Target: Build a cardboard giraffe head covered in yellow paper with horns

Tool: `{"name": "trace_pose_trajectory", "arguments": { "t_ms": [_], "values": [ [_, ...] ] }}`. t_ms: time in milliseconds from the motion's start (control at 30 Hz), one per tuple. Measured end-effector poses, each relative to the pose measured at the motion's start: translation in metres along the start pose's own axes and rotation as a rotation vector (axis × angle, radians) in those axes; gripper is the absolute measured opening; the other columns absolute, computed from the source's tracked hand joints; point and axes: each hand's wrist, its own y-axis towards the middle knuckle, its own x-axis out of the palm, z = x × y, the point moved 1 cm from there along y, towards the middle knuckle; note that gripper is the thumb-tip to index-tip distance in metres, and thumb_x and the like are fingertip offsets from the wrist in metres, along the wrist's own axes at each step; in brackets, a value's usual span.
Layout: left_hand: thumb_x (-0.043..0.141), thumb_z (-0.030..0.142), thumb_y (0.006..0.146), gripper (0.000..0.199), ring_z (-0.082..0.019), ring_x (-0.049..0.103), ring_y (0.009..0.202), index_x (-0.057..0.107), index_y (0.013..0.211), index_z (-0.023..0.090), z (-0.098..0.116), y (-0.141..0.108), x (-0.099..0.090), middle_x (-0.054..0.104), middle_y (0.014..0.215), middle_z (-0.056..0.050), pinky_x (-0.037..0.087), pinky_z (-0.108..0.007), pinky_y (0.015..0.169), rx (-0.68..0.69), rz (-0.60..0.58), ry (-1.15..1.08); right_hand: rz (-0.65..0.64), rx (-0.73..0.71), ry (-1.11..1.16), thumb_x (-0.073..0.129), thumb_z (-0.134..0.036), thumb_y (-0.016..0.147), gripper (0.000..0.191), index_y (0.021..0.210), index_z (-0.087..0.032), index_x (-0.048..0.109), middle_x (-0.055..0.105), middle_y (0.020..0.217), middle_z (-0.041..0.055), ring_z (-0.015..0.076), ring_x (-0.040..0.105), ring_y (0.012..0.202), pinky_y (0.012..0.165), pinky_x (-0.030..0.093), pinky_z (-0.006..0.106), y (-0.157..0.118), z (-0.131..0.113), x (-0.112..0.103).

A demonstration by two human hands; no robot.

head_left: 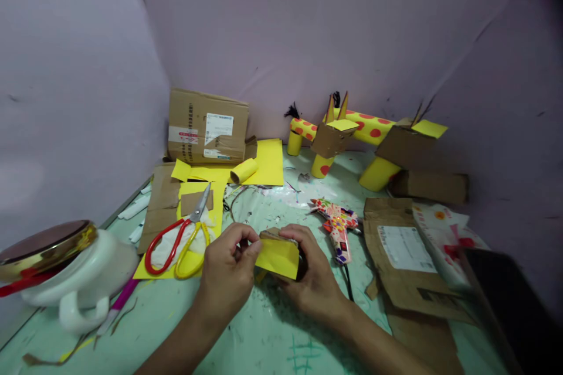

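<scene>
In the middle of the head view is a small folded cardboard piece with a yellow paper on the side facing me. My right hand is wrapped round its right side, with fingers on the top edge and thumb side below. At the left edge of the yellow paper, my left hand is closed in a pinch. Its fingertips partly cover that corner. Red-and-yellow-handled scissors lie left of my hands. A flower-patterned glue gun rests to the right.
Two spotted yellow animal figures with cardboard heads stand at the back. A cardboard box leans on the wall behind yellow sheets. Flattened cardboard and a dark phone-like slab lie right, a white pot left.
</scene>
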Motion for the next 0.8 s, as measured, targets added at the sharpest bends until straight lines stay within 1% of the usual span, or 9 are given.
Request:
{"name": "trace_pose_trajectory", "arguments": {
  "t_ms": [100,267,333,400,433,500,533,633,800],
  "values": [
    [0.048,0.019,0.075,0.012,-0.013,0.053,0.056,0.053,0.064,0.021,0.001,-0.001,-0.002,0.058,0.060,0.003,0.041,-0.022,0.052,0.001,0.000,0.056,-0.009,-0.001,0.000,0.065,-0.006,0.060,0.060,0.112,-0.027,0.044,0.048,0.115,0.0074,0.0251,0.050,0.107,0.090,0.044,0.037,0.000,-0.001,0.000],
    [0.048,0.017,0.078,0.014,-0.013,0.055,0.062,0.055,0.066,0.020,0.001,0.003,-0.004,0.058,0.064,0.002,0.043,-0.023,0.058,0.120,-0.077,0.100,-0.013,0.024,0.043,0.066,-0.005,0.058,0.059,0.110,-0.027,0.046,0.051,0.113,0.0065,0.0246,0.052,0.105,0.089,0.044,0.037,0.000,-0.002,0.002],
    [0.050,0.019,0.079,0.010,-0.013,0.056,0.066,0.060,0.082,0.019,0.000,0.005,-0.005,0.060,0.076,0.000,0.045,-0.023,0.059,0.137,-0.085,0.086,-0.010,0.117,0.117,0.066,-0.007,0.060,0.057,0.110,-0.026,0.046,0.054,0.111,0.0058,0.0231,0.055,0.100,0.085,0.047,0.035,0.001,-0.004,0.002],
    [0.054,0.021,0.078,0.024,-0.013,0.055,0.067,0.057,0.102,0.019,-0.002,0.007,-0.009,0.059,0.091,-0.003,0.046,-0.024,0.057,0.152,-0.038,0.081,-0.011,0.261,0.220,0.068,-0.011,0.061,0.055,0.109,-0.026,0.045,0.058,0.107,0.0048,0.0215,0.059,0.093,0.078,0.050,0.032,0.003,-0.006,0.001],
    [0.056,0.021,0.078,0.028,-0.012,0.054,0.068,0.055,0.105,0.019,-0.003,0.007,-0.012,0.057,0.096,-0.004,0.046,-0.024,0.057,0.178,-0.003,0.091,-0.021,0.330,0.275,0.069,-0.012,0.061,0.054,0.108,-0.025,0.045,0.060,0.105,0.0044,0.0211,0.060,0.091,0.076,0.051,0.031,0.004,-0.008,0.000],
    [0.057,0.018,0.077,0.021,-0.014,0.055,0.074,0.057,0.098,0.019,-0.003,0.007,-0.018,0.056,0.097,-0.005,0.047,-0.026,0.064,0.305,0.030,0.132,-0.043,0.425,0.375,0.071,-0.013,0.059,0.054,0.106,-0.023,0.046,0.063,0.103,0.0043,0.0213,0.061,0.091,0.075,0.051,0.032,0.007,-0.010,-0.003],
    [0.057,0.015,0.077,0.016,-0.015,0.055,0.079,0.057,0.092,0.019,-0.003,0.007,-0.021,0.057,0.095,-0.005,0.046,-0.028,0.069,0.395,0.020,0.158,-0.051,0.449,0.411,0.071,-0.013,0.058,0.054,0.106,-0.023,0.047,0.063,0.102,0.0046,0.0215,0.061,0.093,0.076,0.051,0.032,0.009,-0.011,-0.006],
    [0.058,0.012,0.075,0.015,-0.019,0.055,0.088,0.058,0.089,0.019,-0.003,0.009,-0.029,0.059,0.091,-0.005,0.044,-0.034,0.077,0.628,-0.084,0.253,-0.067,0.471,0.465,0.072,-0.013,0.057,0.055,0.106,-0.020,0.049,0.063,0.105,0.0062,0.0221,0.061,0.095,0.080,0.049,0.034,0.013,-0.011,-0.012],
    [0.055,0.007,0.075,0.018,-0.020,0.054,0.082,0.059,0.087,0.019,-0.003,0.014,-0.032,0.060,0.086,-0.006,0.042,-0.041,0.080,0.762,-0.196,0.343,-0.131,0.471,0.523,0.074,-0.015,0.055,0.054,0.104,-0.020,0.052,0.063,0.104,0.0066,0.0217,0.061,0.090,0.076,0.050,0.033,0.014,-0.011,-0.015]
  ]
}}
